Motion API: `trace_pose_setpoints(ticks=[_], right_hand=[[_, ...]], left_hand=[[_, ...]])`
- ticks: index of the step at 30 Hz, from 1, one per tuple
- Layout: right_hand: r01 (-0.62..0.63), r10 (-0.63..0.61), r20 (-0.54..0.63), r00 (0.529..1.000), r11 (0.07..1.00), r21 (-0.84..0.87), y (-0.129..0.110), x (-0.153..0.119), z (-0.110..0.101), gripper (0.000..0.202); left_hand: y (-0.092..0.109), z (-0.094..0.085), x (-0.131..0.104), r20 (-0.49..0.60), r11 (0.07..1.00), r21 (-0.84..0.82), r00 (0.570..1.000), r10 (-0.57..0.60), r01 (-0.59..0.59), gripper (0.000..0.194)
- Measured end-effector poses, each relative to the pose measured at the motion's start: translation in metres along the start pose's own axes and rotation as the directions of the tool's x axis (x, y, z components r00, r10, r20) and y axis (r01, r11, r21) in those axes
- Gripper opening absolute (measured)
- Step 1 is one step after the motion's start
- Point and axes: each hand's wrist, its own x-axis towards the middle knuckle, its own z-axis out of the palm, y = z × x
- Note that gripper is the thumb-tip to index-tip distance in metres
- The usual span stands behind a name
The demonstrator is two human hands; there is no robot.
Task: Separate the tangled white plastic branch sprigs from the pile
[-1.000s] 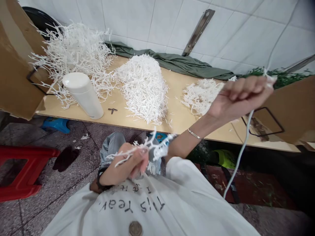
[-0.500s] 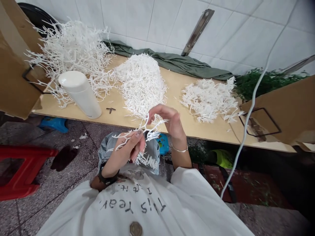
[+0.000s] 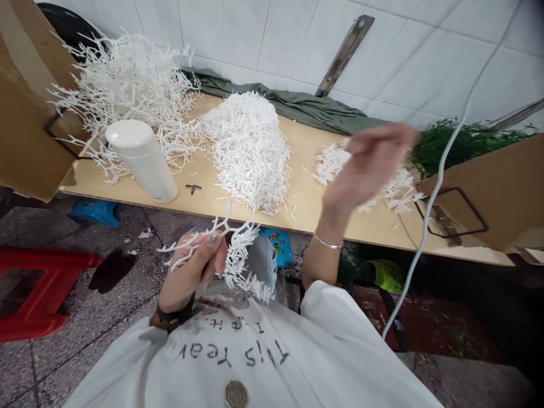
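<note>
My left hand is closed around a white branching plastic stem with clusters of small white sprigs, held above my lap. More white sprigs hang below it against my knees. My right hand, smeared by motion, hovers over or in front of the right pile of white branch pieces and hides part of it; whether anything is between its fingers does not show. A heap of short white sprigs lies mid-table, and a tangle of bare white branches stands at the left.
A white bottle stands at the table's front left, with several dark seeds beside it. Cardboard walls close both ends. A white cable hangs at the right. Green cloth lines the wall; a red stool stands at left.
My right hand has left the stem and swung right and away from me, over the right pile. My left hand has drawn slightly left and down with the stem.
</note>
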Motion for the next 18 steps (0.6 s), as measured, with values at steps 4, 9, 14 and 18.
trace_pose_setpoints(ticks=[4,9,14,18], right_hand=[[0.040,0.238,0.543,0.805,0.892,-0.451,0.029,-0.037,0.040,0.035],[-0.290,0.196,0.731,0.653,0.957,0.002,-0.003,-0.064,0.042,0.043],[-0.613,0.025,0.892,0.451,0.735,0.289,-0.055,-0.079,0.025,0.050],[-0.800,0.240,0.854,0.461,0.529,0.283,-0.064,-0.088,0.027,0.044]], left_hand=[[-0.004,0.007,0.010,-0.057,0.993,-0.114,0.998,-0.038,0.031,0.046],[-0.009,0.010,0.016,-0.124,0.987,-0.158,0.992,-0.038,0.019,0.042],[-0.013,0.006,0.018,-0.158,0.994,-0.105,0.987,-0.032,0.015,0.042],[-0.011,0.006,0.015,-0.056,0.999,-0.023,0.998,-0.040,0.038,0.042]])
